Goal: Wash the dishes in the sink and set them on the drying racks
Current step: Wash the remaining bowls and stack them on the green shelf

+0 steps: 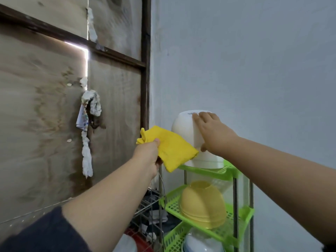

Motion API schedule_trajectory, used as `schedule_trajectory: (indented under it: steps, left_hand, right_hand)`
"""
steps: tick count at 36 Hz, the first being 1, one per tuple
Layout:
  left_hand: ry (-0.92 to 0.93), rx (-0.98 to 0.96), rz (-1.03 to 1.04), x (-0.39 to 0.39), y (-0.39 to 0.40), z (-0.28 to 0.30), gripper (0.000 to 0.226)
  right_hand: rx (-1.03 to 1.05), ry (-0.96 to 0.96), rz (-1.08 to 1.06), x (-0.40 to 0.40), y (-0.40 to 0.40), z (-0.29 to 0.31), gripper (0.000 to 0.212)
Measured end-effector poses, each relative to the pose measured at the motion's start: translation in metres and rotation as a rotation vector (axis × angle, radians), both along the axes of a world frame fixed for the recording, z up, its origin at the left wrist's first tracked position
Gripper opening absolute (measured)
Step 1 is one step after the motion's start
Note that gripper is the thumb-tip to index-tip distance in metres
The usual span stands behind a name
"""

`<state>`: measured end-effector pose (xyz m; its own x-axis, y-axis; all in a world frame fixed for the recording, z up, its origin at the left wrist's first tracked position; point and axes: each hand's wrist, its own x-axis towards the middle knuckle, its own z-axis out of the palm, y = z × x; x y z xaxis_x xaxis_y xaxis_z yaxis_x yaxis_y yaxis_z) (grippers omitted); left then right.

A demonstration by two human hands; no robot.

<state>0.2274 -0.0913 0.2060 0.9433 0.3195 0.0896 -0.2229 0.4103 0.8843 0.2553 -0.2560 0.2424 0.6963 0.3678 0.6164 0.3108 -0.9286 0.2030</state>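
Note:
A white bowl-like container [185, 128] sits upside down on another white dish on the top shelf of a green plastic drying rack [216, 172]. My right hand [212, 133] lies on its side, fingers spread over the top and thumb under the rim. My left hand [148, 153] pinches a yellow cloth [171, 148] by one corner, and the cloth hangs against the container's left side. Upturned yellow bowls [202, 204] are stacked on the middle shelf. A white and blue dish [200, 242] lies on the lowest shelf in view.
A wire rack [151, 211] with dark items stands left of the green rack. Something red [141, 240] shows at the bottom. A plywood wall [45, 106] with rags stuffed in a gap is on the left; a pale painted wall [254, 60] is behind the rack.

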Motion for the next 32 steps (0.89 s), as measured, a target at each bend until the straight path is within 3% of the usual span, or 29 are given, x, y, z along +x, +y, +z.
schedule_trajectory:
  steps: [23, 26, 32]
  left_hand:
    - [-0.011, 0.049, 0.062, 0.066, -0.008, -0.002, 0.04]
    - [-0.03, 0.044, 0.042, 0.061, -0.011, -0.002, 0.04]
    - [-0.06, 0.075, 0.015, 0.041, -0.011, -0.003, 0.036]
  right_hand:
    - [0.0, 0.305, -0.06, 0.05, -0.011, -0.002, 0.107]
    - [0.037, 0.273, 0.022, 0.043, -0.008, -0.006, 0.094]
    - [0.28, 0.209, 0.267, 0.022, 0.008, -0.019, 0.043]
